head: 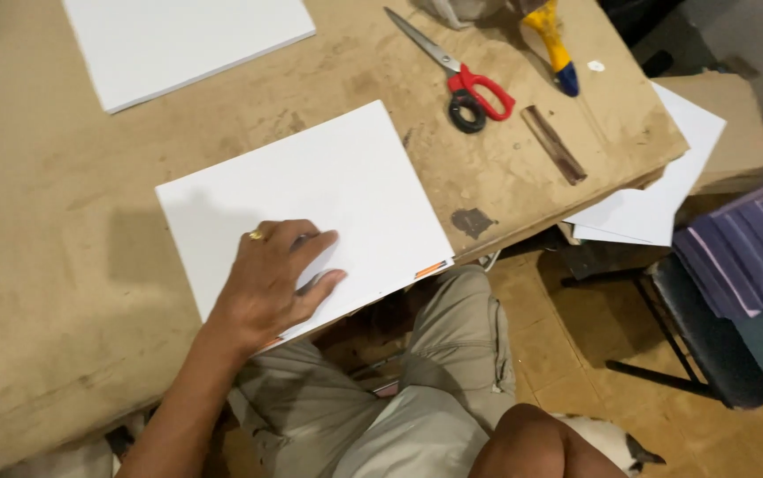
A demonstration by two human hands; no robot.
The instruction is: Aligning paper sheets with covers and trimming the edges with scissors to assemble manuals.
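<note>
Light: I see even, fairly bright indoor light.
Shadows: soft, left of my hand.
Glare: white board slightly washed out.
Sharpness: mild blur, edges bent.

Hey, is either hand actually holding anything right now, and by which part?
Nothing is gripped. The left hand lies flat on the white board, pressing near its lower edge by the table edge. The right hand is out of view.

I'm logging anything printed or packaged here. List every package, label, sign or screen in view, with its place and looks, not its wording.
No packages, signs or screens show.
Orange tab: a small label-like strip at the lower right edge of the white board under the left hand; too small to tell more.
</note>
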